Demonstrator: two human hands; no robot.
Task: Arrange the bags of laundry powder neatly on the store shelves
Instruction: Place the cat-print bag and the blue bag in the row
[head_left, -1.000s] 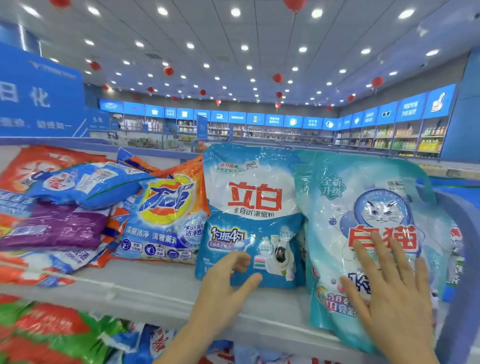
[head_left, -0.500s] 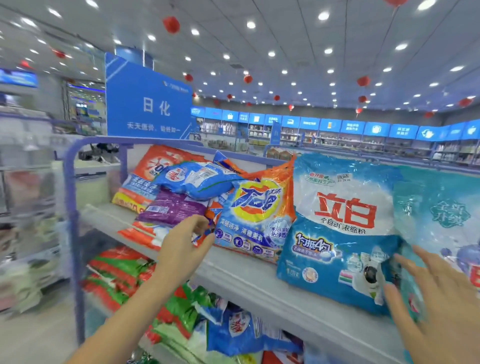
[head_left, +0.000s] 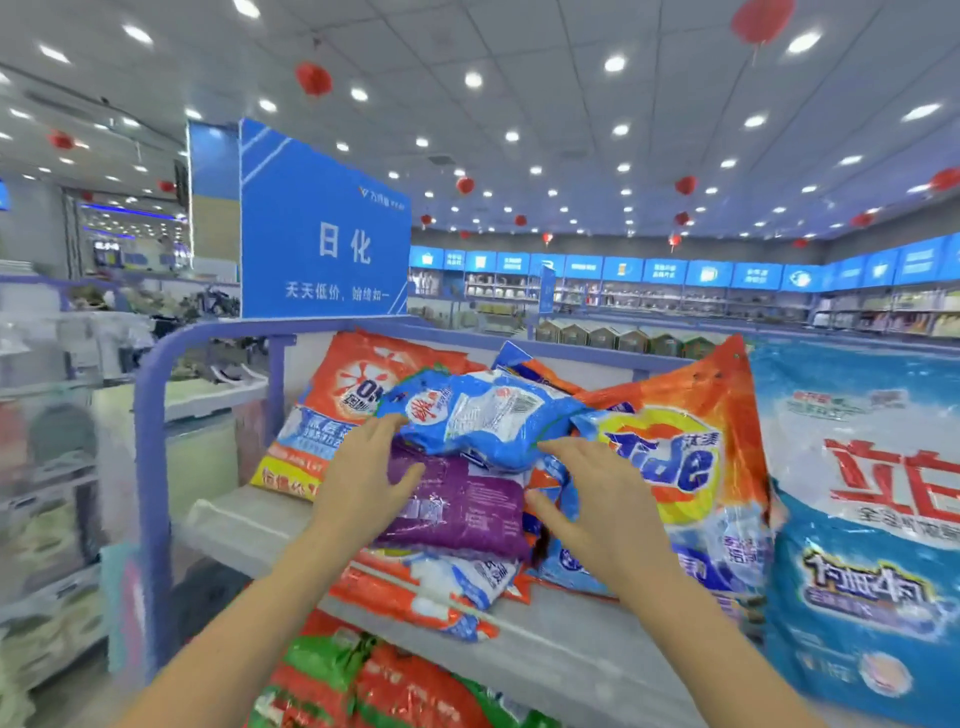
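On top of the purple bag (head_left: 462, 501), the blue bag (head_left: 483, 415) lies crooked, so the left hand (head_left: 358, 478) and right hand (head_left: 597, 504), both open wide, sit by its ends, maybe to lift it.

The blue bag (head_left: 483, 415) between the left hand (head_left: 363, 483) and the right hand (head_left: 597, 504) is glossy, crinkled plastic film. The purple bag (head_left: 462, 514) under it looks duller. Beyond the right hand, the Tide bag (head_left: 691, 457) is shiny, wrinkled plastic; the shelf (head_left: 550, 644) below is smooth and matt.
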